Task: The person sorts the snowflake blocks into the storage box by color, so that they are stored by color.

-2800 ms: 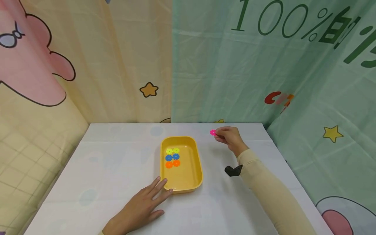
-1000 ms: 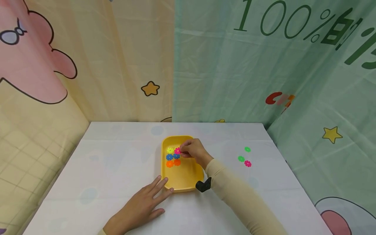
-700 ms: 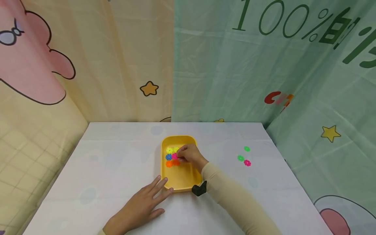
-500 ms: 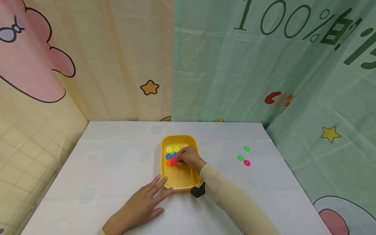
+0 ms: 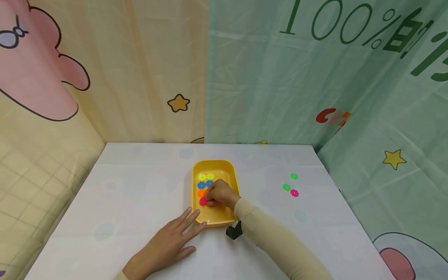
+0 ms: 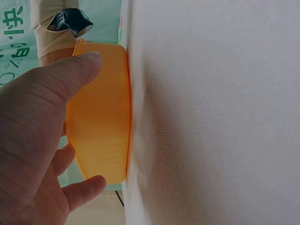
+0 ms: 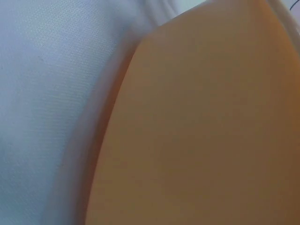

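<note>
In the head view my right hand (image 5: 221,193) is inside the yellow tray (image 5: 229,171) and pinches a pink flower-shaped disc (image 5: 202,201) near the tray floor. That disc sits just below an orange disc (image 5: 201,193); a second orange one is hidden behind my fingers. Two blue discs (image 5: 201,185) and two yellow discs (image 5: 202,177) lie in rows farther back. My left hand (image 5: 164,245) has its fingers spread, fingertips at the tray's near left corner. In the left wrist view, thumb and fingers lie along the tray wall (image 6: 103,112). Only the tray's side (image 7: 187,117) fills the right wrist view.
Right of the tray, two green discs (image 5: 286,187) and another pink disc (image 5: 294,193) lie on the white tabletop (image 5: 140,194). A black camera mount (image 5: 234,231) sticks out from my right wrist, beside the tray's near right corner. Printed curtains (image 5: 259,85) stand behind the table.
My right hand has brought the pink disc from beyond the tray's right side into it, then down past the yellow, blue and orange rows toward the near end. My left hand has stayed put.
</note>
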### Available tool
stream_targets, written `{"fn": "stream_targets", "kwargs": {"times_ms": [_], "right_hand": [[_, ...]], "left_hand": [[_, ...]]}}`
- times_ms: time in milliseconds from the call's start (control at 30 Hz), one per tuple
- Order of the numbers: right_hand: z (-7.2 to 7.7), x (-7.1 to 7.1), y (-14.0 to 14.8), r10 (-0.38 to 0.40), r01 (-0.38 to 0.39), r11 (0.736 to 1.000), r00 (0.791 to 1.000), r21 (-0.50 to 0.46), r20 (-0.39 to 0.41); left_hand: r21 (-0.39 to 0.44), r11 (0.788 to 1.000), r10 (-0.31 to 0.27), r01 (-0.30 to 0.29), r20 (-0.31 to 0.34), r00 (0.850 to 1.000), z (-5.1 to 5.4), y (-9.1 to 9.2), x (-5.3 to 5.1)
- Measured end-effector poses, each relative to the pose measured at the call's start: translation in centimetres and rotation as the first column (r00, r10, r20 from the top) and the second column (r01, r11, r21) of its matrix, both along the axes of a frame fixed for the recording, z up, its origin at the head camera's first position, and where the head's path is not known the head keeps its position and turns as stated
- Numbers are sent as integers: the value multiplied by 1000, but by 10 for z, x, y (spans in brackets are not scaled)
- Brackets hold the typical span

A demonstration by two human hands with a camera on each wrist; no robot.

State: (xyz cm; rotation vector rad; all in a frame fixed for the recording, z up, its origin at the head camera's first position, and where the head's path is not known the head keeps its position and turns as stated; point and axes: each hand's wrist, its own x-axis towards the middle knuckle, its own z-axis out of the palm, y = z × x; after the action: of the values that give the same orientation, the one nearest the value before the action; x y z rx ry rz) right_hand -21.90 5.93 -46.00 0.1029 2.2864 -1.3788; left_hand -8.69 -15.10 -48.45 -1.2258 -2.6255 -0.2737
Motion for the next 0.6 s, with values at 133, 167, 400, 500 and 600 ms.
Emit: {"fn": "stream_targets", "kwargs": {"times_ms": [133,167,400,500,600], "right_hand": [[-1,0,-2,-10,10,1000,1000,13,8],[0,0,-2,-15,15,1000,1000,17,9],[2,1,-4,-25,27,997,999,68,-23],[1,2,-4,-29,32,997,999,73,-35],[1,1,-2,-8,12,998,998,67,-60]], "left_hand": [[-6,1000,3,-3,9,1000,0,1,0],[-6,1000,4,-4,12,1000,0,1,0],[-8,1000,7,-7,11,1000,1,1,1],[-15,1000,11,-11,20,1000,1,1,1],[-19,1000,15,-15,22,1000,3,1,1]]}}
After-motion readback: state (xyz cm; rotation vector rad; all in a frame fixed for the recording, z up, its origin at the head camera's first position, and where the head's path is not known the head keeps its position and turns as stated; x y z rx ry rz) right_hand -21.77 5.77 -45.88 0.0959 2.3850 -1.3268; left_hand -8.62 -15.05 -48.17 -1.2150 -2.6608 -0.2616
